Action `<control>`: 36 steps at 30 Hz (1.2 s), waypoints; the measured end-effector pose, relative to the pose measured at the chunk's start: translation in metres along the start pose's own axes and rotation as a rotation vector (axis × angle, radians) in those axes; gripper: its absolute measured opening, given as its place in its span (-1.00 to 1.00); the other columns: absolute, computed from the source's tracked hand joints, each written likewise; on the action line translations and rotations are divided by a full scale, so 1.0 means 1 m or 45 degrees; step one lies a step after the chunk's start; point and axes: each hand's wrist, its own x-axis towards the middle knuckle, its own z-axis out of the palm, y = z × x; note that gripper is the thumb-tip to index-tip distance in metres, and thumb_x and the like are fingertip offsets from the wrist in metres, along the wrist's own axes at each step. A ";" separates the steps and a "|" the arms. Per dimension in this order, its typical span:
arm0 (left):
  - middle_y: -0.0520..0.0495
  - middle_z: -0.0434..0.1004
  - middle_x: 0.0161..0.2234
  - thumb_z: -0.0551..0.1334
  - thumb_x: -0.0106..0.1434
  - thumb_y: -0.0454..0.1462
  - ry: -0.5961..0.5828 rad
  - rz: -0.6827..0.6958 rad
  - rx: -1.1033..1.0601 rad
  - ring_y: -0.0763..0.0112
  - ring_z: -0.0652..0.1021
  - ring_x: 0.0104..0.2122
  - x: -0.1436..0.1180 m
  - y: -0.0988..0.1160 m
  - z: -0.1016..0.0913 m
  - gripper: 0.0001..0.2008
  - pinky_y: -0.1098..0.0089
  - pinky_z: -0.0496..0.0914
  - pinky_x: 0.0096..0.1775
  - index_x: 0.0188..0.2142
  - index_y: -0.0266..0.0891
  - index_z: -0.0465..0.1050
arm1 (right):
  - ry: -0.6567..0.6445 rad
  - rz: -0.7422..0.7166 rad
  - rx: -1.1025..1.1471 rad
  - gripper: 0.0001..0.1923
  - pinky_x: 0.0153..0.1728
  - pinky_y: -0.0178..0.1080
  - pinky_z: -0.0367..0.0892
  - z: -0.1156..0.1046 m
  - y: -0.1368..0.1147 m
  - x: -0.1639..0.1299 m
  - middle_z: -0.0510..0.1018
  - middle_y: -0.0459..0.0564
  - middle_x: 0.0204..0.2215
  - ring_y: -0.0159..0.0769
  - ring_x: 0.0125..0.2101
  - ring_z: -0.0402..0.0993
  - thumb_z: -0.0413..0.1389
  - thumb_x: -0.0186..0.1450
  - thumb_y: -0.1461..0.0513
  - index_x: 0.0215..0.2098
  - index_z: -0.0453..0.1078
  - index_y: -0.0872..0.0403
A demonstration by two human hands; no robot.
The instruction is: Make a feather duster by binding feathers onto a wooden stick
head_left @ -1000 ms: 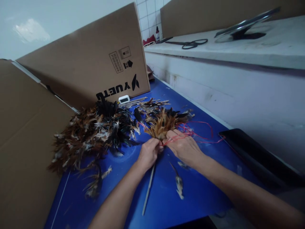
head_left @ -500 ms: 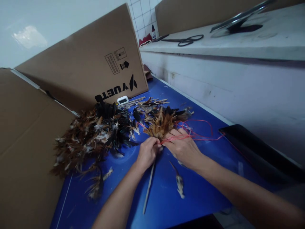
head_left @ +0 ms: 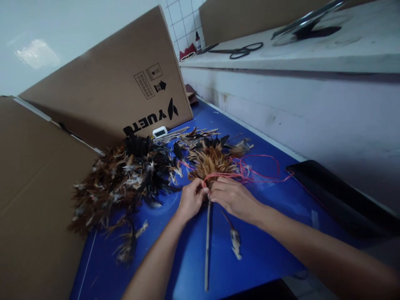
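Between my hands is a feather duster: a bunch of golden-brown feathers (head_left: 214, 160) around the far end of a thin wooden stick (head_left: 207, 250). My left hand (head_left: 190, 200) is closed, thumb and fingers pinching the duster where feathers meet stick. My right hand (head_left: 233, 196) is closed at the same spot from the other side, its fingertips against the stick's top. Red plastic string (head_left: 215, 175) loops around the feather base and over the right fingers. Its loose coils (head_left: 265, 157) trail off to the right. My fingers hide the binding itself.
A heap of dark and brown feathers (head_left: 115, 183) covers the table's left side. One loose feather (head_left: 235, 241) lies near my right wrist. Behind are thin sticks (head_left: 175, 133), a small white device (head_left: 160, 132) and a cardboard box (head_left: 125, 79). Scissors (head_left: 243, 51) rest on the ledge.
The stick has swung, its near end moving right to point more directly toward me. The feather bunch has turned and spread wider. My right hand has shifted slightly, with the string now above its fingers.
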 end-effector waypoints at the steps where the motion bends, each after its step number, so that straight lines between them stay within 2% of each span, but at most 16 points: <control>1: 0.13 0.29 -0.59 0.13 0.20 -0.31 0.002 -0.032 -0.050 0.55 0.34 -0.58 0.000 -0.002 0.000 -0.92 0.53 0.22 -0.47 -0.43 -0.23 0.25 | -0.013 0.007 0.007 -0.74 -0.24 -0.19 0.29 0.001 0.000 0.000 0.48 0.01 -0.45 -0.29 -0.32 0.35 -0.03 0.31 0.32 -0.48 0.43 0.11; 3: 0.13 0.30 -0.60 0.16 0.18 -0.30 0.012 -0.078 -0.136 0.55 0.34 -0.60 0.002 -0.006 0.000 -0.91 0.53 0.23 -0.49 -0.43 -0.24 0.25 | -0.020 0.023 0.062 -0.75 -0.27 -0.21 0.29 0.003 0.000 -0.001 0.49 0.01 -0.42 -0.29 -0.32 0.33 -0.02 0.30 0.33 -0.48 0.42 0.11; 6: 0.12 0.32 -0.60 0.22 0.13 -0.26 0.027 -0.116 -0.226 0.55 0.36 -0.60 0.004 -0.009 -0.001 -0.86 0.52 0.24 -0.50 -0.44 -0.25 0.26 | 0.000 0.063 0.221 -0.80 -0.20 -0.20 0.28 0.002 0.001 0.000 0.50 -0.01 -0.42 -0.30 -0.30 0.35 0.02 0.28 0.33 -0.47 0.42 0.10; 8: 0.10 0.36 -0.57 0.27 0.09 -0.24 0.032 -0.126 -0.287 0.55 0.38 -0.58 0.005 -0.010 -0.003 -0.82 0.52 0.26 -0.49 -0.45 -0.27 0.28 | 0.031 0.166 0.362 -0.82 -0.17 -0.21 0.27 0.000 0.002 0.001 0.50 -0.04 -0.43 -0.32 -0.30 0.38 0.03 0.28 0.31 -0.46 0.42 0.09; 11: 0.06 0.42 -0.53 0.32 0.05 -0.23 0.041 -0.101 -0.332 0.54 0.42 -0.54 0.007 -0.011 -0.006 -0.79 0.51 0.28 -0.45 -0.48 -0.29 0.32 | 0.079 0.374 0.545 -0.81 -0.23 -0.27 0.29 -0.003 0.005 0.004 0.51 -0.04 -0.37 -0.35 -0.32 0.41 -0.01 0.29 0.31 -0.41 0.42 0.09; 15: -0.03 0.51 -0.47 0.32 0.06 -0.23 -0.002 -0.026 -0.260 0.46 0.49 -0.46 0.008 -0.011 -0.007 -0.81 0.46 0.34 -0.36 -0.49 -0.31 0.39 | 0.027 0.510 0.610 -0.81 -0.26 -0.30 0.28 -0.003 0.010 0.007 0.53 -0.07 -0.39 -0.36 -0.35 0.44 -0.03 0.23 0.37 -0.37 0.42 0.07; 20: -0.05 0.54 -0.45 0.29 0.09 -0.28 0.026 0.203 -0.013 0.43 0.52 -0.42 0.007 -0.006 -0.009 -0.88 0.43 0.36 -0.30 -0.51 -0.29 0.42 | -0.010 0.547 0.551 -0.80 -0.29 -0.32 0.25 -0.001 0.015 0.009 0.53 -0.10 -0.42 -0.36 -0.36 0.44 -0.03 0.14 0.42 -0.42 0.39 0.07; 28: -0.05 0.56 -0.40 0.19 0.14 -0.39 0.068 0.501 0.255 0.44 0.55 -0.37 0.005 -0.001 -0.012 -0.93 0.44 0.40 -0.28 -0.45 -0.25 0.43 | -0.005 0.608 0.589 -0.82 -0.49 -0.39 0.16 0.003 0.021 0.007 0.43 -0.18 -0.58 -0.43 -0.53 0.33 -0.03 0.03 0.42 -0.45 0.32 0.07; 36: -0.15 0.55 -0.27 0.09 0.25 -0.39 -0.034 0.951 0.736 0.37 0.55 -0.24 0.005 -0.008 -0.018 -0.87 0.35 0.45 -0.22 -0.29 -0.24 0.42 | 0.011 0.550 0.646 -0.84 -0.51 -0.38 0.18 0.008 0.026 0.010 0.46 -0.15 -0.57 -0.43 -0.56 0.33 -0.02 0.05 0.39 -0.45 0.35 0.09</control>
